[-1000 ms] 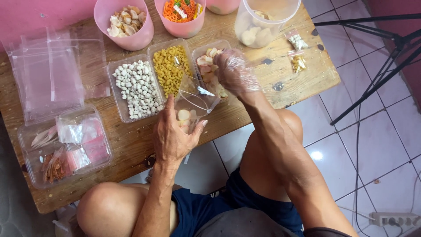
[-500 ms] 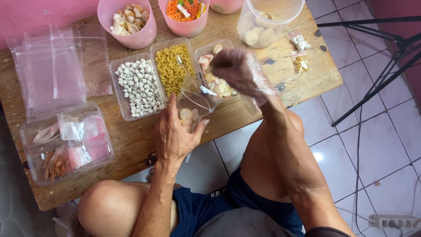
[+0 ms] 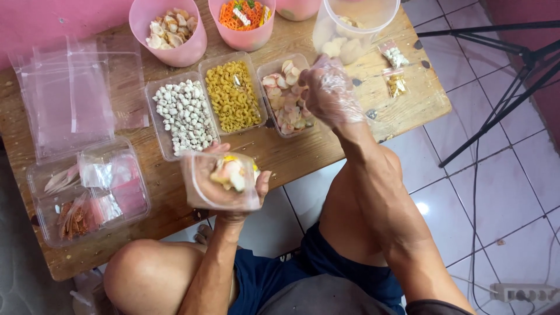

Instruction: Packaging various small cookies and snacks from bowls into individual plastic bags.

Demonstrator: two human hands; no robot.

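my left hand is nearest to me, at the front edge of the desk, fingers curled under a small clear bag and gripping it; the bag holds a few pale and yellow cracker pieces and lies across my palm. to the outside of that hand sits a clear lidded box with filled packets in it. farther out and to the other side, my right hand wears a thin plastic glove, fingers loosely bent; i cannot tell whether it holds anything. it hovers at the edge of the tray of pink-white crackers. between the two hands' reach lie the tray of yellow macaroni and the tray of white pellets. beyond those stand two pink bowls and a clear tub, with flat empty bags far off to my left hand's side.
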